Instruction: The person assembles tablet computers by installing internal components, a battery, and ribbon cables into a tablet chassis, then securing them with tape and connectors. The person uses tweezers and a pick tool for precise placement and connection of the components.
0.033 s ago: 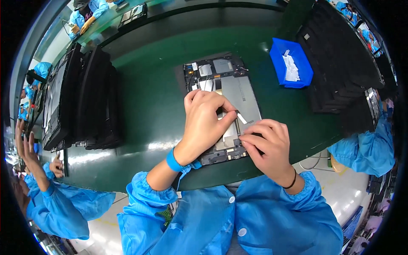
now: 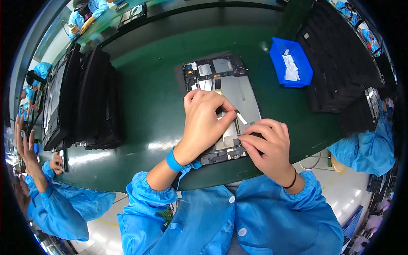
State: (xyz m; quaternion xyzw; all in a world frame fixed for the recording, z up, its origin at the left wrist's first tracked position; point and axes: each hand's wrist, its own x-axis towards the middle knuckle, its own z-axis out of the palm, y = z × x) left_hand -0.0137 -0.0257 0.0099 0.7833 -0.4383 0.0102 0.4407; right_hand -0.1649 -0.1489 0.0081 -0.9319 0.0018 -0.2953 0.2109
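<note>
An opened tablet [image 2: 239,91] lies on a dark mat on the green table, its grey battery and circuit boards showing. My left hand [image 2: 207,114] reaches over its middle, thumb and index finger pinched at the upper end of a small white strip [image 2: 242,118]. The strip slants over the battery's lower part. My right hand [image 2: 268,144] is beside the tablet's lower right edge, its thumb and fingertips closed together just above the lower board [image 2: 231,154]. What those fingertips hold, if anything, is too small to make out. A blue band circles my left wrist.
A blue bin [image 2: 306,76] with white paper pieces stands at the right, beside a tall stack of black trays [image 2: 340,63]. More black trays [image 2: 95,97] stand at the left. A co-worker's raised hand [image 2: 27,146] is at the far left; another blue sleeve [image 2: 363,151] shows at the right.
</note>
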